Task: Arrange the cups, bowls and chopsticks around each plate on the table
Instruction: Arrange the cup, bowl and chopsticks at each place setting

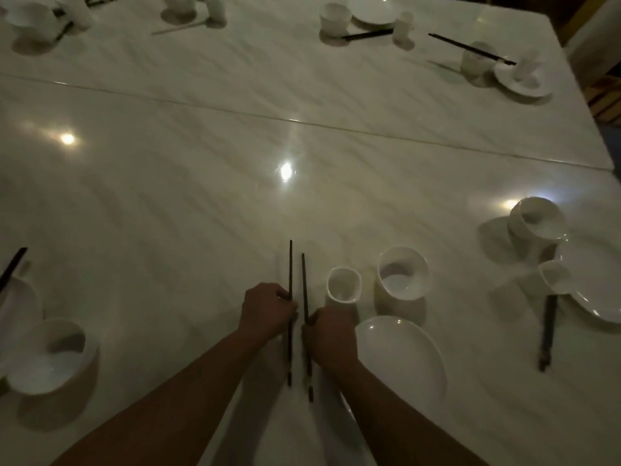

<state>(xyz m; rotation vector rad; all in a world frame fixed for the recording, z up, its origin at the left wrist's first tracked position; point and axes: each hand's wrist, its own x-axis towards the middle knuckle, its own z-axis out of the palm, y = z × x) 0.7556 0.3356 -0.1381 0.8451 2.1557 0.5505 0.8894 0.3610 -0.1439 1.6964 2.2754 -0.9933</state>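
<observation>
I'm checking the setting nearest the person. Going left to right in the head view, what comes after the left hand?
left hand → left chopstick → right chopstick → cup → bowl

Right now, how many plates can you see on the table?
5 plates: one by the right hand, one at the right edge, two far away, one cut off at left. Others may be hidden.
</observation>
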